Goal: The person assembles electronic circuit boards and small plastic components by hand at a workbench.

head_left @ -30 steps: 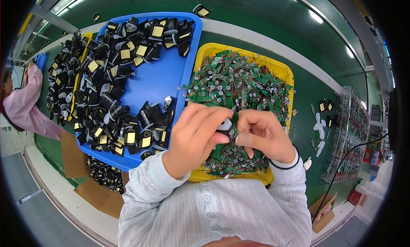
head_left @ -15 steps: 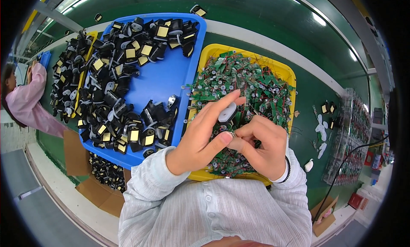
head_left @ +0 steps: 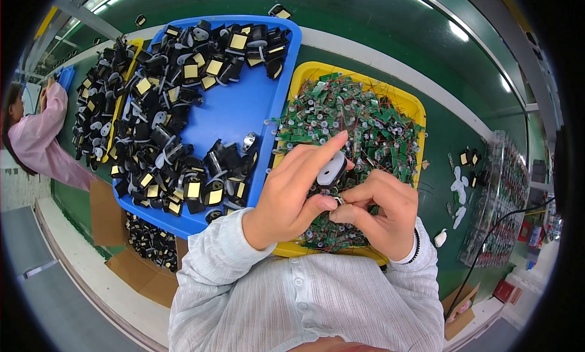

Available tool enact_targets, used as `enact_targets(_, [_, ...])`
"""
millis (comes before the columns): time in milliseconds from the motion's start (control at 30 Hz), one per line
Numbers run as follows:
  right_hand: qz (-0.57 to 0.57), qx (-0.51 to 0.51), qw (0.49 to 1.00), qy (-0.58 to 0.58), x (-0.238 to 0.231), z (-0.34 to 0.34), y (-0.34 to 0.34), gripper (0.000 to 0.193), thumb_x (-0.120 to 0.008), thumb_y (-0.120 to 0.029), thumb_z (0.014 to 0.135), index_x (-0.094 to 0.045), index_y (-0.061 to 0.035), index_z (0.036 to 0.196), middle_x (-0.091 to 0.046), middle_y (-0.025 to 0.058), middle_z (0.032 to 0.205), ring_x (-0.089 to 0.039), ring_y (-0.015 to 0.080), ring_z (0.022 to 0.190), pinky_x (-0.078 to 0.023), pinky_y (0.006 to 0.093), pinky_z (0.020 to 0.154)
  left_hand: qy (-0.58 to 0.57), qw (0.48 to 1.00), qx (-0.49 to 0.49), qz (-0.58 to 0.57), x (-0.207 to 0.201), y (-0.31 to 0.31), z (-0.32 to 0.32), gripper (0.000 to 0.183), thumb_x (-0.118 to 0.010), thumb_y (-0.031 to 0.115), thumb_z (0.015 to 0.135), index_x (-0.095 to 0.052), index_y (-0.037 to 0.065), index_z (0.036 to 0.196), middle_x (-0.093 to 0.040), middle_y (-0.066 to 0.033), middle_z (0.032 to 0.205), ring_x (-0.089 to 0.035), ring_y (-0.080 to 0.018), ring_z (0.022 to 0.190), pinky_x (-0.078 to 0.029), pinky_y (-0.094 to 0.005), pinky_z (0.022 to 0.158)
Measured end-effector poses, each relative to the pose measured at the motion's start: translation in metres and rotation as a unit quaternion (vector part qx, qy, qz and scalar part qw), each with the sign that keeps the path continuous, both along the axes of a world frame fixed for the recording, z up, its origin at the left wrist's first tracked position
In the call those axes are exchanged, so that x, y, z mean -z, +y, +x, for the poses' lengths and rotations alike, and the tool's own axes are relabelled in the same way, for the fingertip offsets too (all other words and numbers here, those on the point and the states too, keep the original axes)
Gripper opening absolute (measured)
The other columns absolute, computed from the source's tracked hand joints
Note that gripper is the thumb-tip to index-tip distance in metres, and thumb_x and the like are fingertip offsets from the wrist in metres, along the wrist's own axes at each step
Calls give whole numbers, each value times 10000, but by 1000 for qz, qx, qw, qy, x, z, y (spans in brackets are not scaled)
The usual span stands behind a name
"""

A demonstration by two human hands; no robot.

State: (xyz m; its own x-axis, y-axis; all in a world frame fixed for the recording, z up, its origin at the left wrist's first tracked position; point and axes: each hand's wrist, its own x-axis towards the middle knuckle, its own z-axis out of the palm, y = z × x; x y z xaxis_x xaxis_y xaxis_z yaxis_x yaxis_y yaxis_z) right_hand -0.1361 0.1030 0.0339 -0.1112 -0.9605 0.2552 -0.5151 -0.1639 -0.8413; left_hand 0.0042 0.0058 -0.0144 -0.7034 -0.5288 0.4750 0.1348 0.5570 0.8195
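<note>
Black housing [head_left: 331,168] with pale grey oval end: in the left hand [head_left: 286,197], over the yellow tray [head_left: 294,249]. Left hand grasps it, index finger extended alongside. Right hand [head_left: 385,211] pinches a small piece [head_left: 340,200] at the housing's near end; exact contact hidden by fingers. Tray below heaped with green circuit boards [head_left: 381,123] and red wires. Just left, blue tray [head_left: 234,111] carries many similar housings, some with cream pads. Both trays on green worktop [head_left: 439,146].
</note>
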Motion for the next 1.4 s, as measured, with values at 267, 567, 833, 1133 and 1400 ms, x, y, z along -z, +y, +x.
enact_targets(267, [-10, 22, 999, 47, -3, 1, 1, 187, -754, -53, 635, -620, -29, 763, -512, 38, 616, -510, 119, 495, -385, 249, 437, 31, 997, 47, 52, -11, 0, 4, 584, -559, 131, 804, -343, -48, 1317, -569, -145, 1038, -504, -303, 882, -387, -374, 828])
enact_targets(567, [-1, 14, 999, 34, -9, 3, 2, 178, -723, 1, 624, -607, -9, 759, -546, 73, 642, -521, 183, 545, -407, 275, 496, 29, 998, 8, 48, -11, 3, 10, 509, -606, 229, 778, -502, -39, 1199, -632, -120, 978, -558, -250, 892, -427, -336, 801])
enact_targets(833, [35, 167, 964, 206, -40, -32, 7, 102, -611, 18, 697, -549, 19, 777, -561, 81, 680, -541, 164, 626, -419, 270, 565, -296, 905, -239, -191, -23, -44, 44, 545, -701, 290, 665, -537, 45, 1124, -602, -98, 1024, -503, -308, 1019, -412, -393, 838])
enact_targets(1133, [87, 239, 904, 342, 76, -243, -128, 169, -614, -214, 798, -601, -52, 845, -624, 85, 762, -594, 209, 670, -453, 313, 616, -584, 716, -303, -234, 9, -48, 59, 470, -789, 138, 486, -630, 87, 926, -529, -76, 1152, -364, -297, 1194, -266, -521, 944])
enact_targets(1400, [96, 273, 843, 453, 91, -247, -133, 277, -605, -341, 799, -593, -81, 896, -619, 83, 881, -583, 261, 828, -464, 379, 693, -512, 787, -304, -164, 7, -57, 55, 401, -775, 112, 511, -573, 109, 857, -551, -33, 967, -426, -266, 1076, -298, -484, 877])
